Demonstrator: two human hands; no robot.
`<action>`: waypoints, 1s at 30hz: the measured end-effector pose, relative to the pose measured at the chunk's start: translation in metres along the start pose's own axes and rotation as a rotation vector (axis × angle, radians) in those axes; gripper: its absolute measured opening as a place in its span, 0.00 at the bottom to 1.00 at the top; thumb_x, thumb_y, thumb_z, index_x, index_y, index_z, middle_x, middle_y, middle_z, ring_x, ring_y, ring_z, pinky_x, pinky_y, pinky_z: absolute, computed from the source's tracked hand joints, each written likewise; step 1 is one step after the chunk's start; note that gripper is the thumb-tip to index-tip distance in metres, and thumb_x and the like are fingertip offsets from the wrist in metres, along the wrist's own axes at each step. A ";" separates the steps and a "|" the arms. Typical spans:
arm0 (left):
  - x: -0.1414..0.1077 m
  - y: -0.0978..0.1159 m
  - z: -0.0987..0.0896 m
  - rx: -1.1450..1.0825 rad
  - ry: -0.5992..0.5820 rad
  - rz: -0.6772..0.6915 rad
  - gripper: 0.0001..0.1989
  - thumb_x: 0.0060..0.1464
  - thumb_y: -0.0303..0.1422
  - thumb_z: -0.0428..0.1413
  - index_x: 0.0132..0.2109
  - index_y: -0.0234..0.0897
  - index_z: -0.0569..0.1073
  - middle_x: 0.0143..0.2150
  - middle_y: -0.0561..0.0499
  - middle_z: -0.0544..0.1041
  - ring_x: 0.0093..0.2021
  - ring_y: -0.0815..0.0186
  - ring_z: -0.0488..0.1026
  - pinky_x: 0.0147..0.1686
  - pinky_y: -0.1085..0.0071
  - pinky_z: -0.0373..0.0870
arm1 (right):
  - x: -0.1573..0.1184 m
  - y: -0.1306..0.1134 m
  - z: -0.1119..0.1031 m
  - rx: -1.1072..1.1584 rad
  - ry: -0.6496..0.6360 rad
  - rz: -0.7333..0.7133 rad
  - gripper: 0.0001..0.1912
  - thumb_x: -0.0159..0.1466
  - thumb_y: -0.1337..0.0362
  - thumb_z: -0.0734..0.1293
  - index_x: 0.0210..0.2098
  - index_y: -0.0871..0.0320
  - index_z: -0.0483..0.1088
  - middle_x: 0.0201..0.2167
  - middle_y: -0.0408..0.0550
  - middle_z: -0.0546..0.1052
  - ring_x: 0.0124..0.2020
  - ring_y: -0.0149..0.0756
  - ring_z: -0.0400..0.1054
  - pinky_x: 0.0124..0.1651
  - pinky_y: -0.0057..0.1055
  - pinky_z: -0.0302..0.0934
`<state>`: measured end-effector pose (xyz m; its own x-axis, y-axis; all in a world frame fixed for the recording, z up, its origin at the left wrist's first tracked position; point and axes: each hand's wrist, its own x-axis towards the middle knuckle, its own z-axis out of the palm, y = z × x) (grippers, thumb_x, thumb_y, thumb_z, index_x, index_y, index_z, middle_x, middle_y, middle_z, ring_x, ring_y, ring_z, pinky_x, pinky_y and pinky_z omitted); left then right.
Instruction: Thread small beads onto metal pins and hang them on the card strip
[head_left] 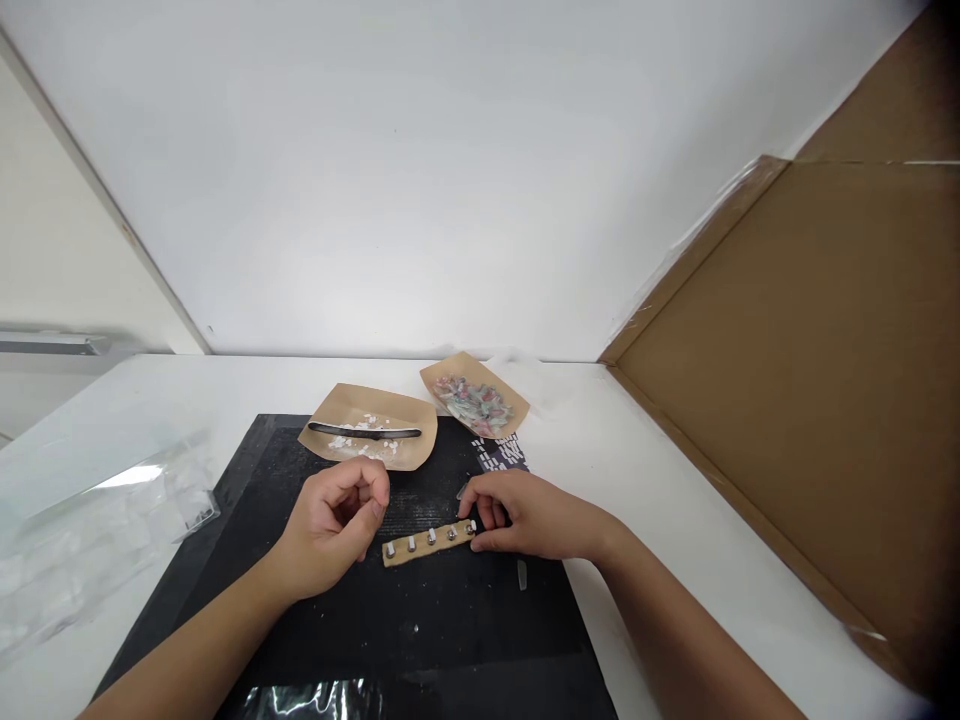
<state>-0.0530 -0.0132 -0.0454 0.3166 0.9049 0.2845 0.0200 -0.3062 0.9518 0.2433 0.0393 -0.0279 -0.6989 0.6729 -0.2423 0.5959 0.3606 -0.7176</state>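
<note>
On the black board lies a narrow brown cardboard strip (421, 549), bearing a row of several small round metallic pieces with white bits on them. My right hand (517, 512) is at the strip's right end, its thumb and a finger gripping either side of it. To the left of the strip is my left hand (334, 525), raised, with thumb and index finger pinched together. Whatever sits in that pinch, if anything, is too small to see. Behind my left hand, a brown paper tray (409, 410) holds white flakes and dark tweezers (365, 432).
A second paper tray (457, 366) with small wrapped-looking pieces stands further back. Beside my right hand lies a dark sheet with white labels (501, 452). Clear plastic packaging (105, 540) covers the left side. A cardboard panel (810, 400) rises at right, a white wall behind.
</note>
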 end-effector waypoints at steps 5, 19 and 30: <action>0.001 0.002 0.000 0.129 -0.027 0.027 0.07 0.68 0.32 0.51 0.38 0.38 0.66 0.25 0.58 0.64 0.19 0.74 0.63 0.21 0.76 0.58 | 0.000 -0.001 -0.001 -0.006 0.002 -0.016 0.15 0.62 0.61 0.77 0.48 0.53 0.76 0.31 0.39 0.76 0.31 0.31 0.70 0.32 0.27 0.59; 0.010 0.012 0.014 0.651 -0.258 0.290 0.07 0.60 0.31 0.61 0.42 0.38 0.69 0.39 0.49 0.72 0.40 0.61 0.67 0.42 0.65 0.65 | 0.001 -0.007 0.001 -0.070 0.139 -0.237 0.16 0.61 0.61 0.79 0.46 0.53 0.76 0.40 0.43 0.73 0.39 0.34 0.69 0.43 0.31 0.65; 0.011 0.008 0.019 0.746 -0.329 0.209 0.08 0.60 0.33 0.63 0.44 0.39 0.72 0.44 0.47 0.75 0.45 0.58 0.69 0.46 0.61 0.67 | 0.004 -0.014 0.009 -0.144 0.158 -0.244 0.11 0.63 0.61 0.77 0.43 0.54 0.76 0.40 0.43 0.75 0.40 0.34 0.70 0.43 0.30 0.64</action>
<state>-0.0311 -0.0117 -0.0367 0.6416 0.7108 0.2883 0.5153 -0.6778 0.5244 0.2287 0.0309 -0.0251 -0.7646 0.6434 0.0375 0.4763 0.6033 -0.6397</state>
